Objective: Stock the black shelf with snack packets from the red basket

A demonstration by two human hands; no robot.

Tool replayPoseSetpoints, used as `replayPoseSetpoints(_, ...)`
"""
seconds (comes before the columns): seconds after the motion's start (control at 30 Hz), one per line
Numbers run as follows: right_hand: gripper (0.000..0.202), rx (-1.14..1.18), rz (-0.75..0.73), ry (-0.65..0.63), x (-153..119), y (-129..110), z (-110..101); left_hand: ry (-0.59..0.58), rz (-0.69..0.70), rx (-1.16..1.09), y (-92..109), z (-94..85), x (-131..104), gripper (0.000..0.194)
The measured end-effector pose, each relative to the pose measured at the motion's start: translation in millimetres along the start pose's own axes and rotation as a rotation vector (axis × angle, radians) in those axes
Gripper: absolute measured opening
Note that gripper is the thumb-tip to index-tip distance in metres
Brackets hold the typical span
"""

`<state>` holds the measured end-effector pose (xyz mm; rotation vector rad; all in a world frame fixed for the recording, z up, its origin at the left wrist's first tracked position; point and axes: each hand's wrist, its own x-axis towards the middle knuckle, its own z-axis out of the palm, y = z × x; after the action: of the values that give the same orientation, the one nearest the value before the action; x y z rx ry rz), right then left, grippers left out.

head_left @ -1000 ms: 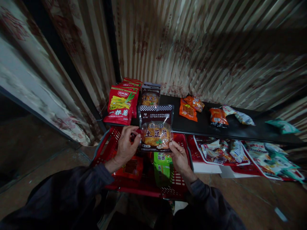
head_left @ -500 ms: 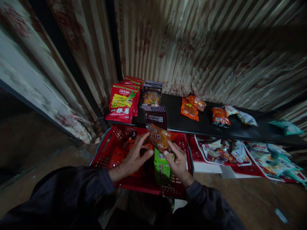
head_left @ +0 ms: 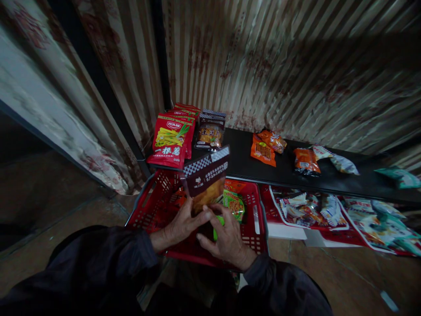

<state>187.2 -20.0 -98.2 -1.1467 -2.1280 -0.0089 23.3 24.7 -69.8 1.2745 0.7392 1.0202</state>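
A brown bag of potato chips point(head_left: 210, 181) with a checkered top edge leans tilted above the red basket point(head_left: 158, 230). My left hand point(head_left: 184, 224) grips it by its lower left part, thumb in front. Close to the bag's lower edge is my right hand point(head_left: 228, 239), fingers bent, with the thumb spread away from them. Whether its fingertips touch the bag is hard to tell. Below and behind the hands, a green snack bag point(head_left: 235, 204) and orange packets point(head_left: 179, 197) lie in the basket.
On the black shelf point(head_left: 237, 149) stand red snack bags point(head_left: 171, 140) and more brown chip bags point(head_left: 211, 131). Orange packets point(head_left: 263, 150) and a teal packet point(head_left: 397, 177) lie farther right. Filled baskets point(head_left: 309, 210) sit under the shelf. A striped curtain point(head_left: 263, 66) hangs behind.
The bag of potato chips has tipped from upright to a slant and come slightly lower. My right hand has shifted left towards my left hand, off the bag's right side.
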Motion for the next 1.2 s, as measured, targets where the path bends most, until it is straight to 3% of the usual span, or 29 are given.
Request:
replayPoseSetpoints(0.13,0.048,0.148,0.027,0.023,1.4,5.7,0.0,0.21,-0.209,-0.172,-8.1,-0.8,6.3,0.059)
replayPoseSetpoints(0.23,0.029,0.277,0.266,0.161,7.5,19.2,-4.5,0.27,-0.353,-0.372,-14.9,-3.8,10.7,0.055)
replayPoseSetpoints(0.37,0.025,0.497,0.672,0.365,18.3,42.0,-10.8,0.194,-0.48,-0.508,-13.1,-5.3,11.9,0.052)
replayPoseSetpoints(0.5,0.037,0.835,0.809,0.26,22.8,59.2,-13.7,0.095,-0.575,-0.513,-10.8,-4.2,10.3,0.053)
replayPoseSetpoints(0.63,0.032,1.053,0.872,0.22,18.5,66.1,-11.1,-0.023,-0.583,-0.501,-16.3,-4.2,9.7,0.056)
replayPoseSetpoints(0.73,0.03,1.058,0.889,0.227,16.4,66.0,-9.8,-0.057,-0.564,-0.487,-21.2,-5.6,9.7,0.055)
replayPoseSetpoints(1.2,0.035,0.922,0.984,0.31,22.7,59.1,-13.5,0.169,-0.414,-0.381,-40.1,-14.7,17.8,0.054)
